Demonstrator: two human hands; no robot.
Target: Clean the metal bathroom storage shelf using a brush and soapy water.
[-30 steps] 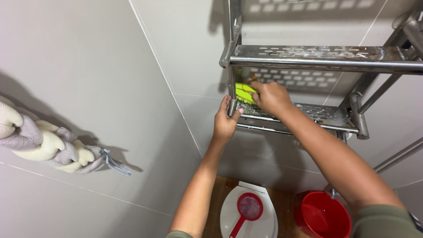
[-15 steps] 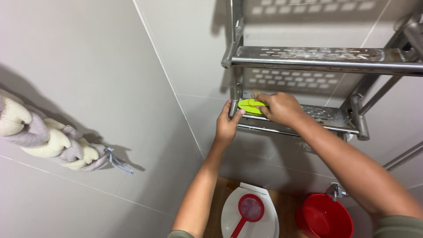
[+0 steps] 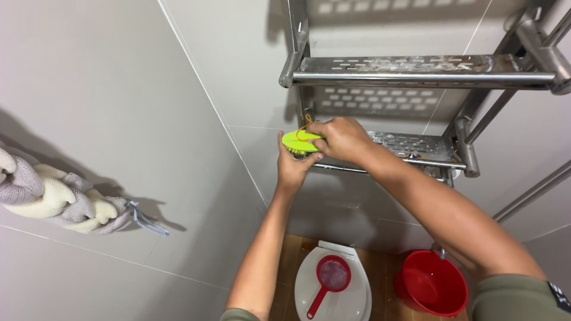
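Observation:
A two-tier perforated steel shelf rack (image 3: 416,71) is fixed in the corner of a tiled wall. My right hand (image 3: 342,138) grips a lime-green scrub brush (image 3: 296,141) at the left end of the lower shelf (image 3: 416,144), bristles down on the shelf's front corner. My left hand (image 3: 293,168) reaches up from below and clasps the lower shelf's left front corner, thumb just under the brush. Both shelves carry whitish grime.
A braided cream and grey cloth (image 3: 53,199) hangs on the left wall. Below stand a white toilet lid (image 3: 333,291) with a red scoop (image 3: 330,278) on it and a red bucket (image 3: 433,282). A steel rail (image 3: 532,193) runs diagonally at right.
The brush has slid left from inside the lower shelf to its left front corner. My left hand stays on that corner. The view has shifted slightly.

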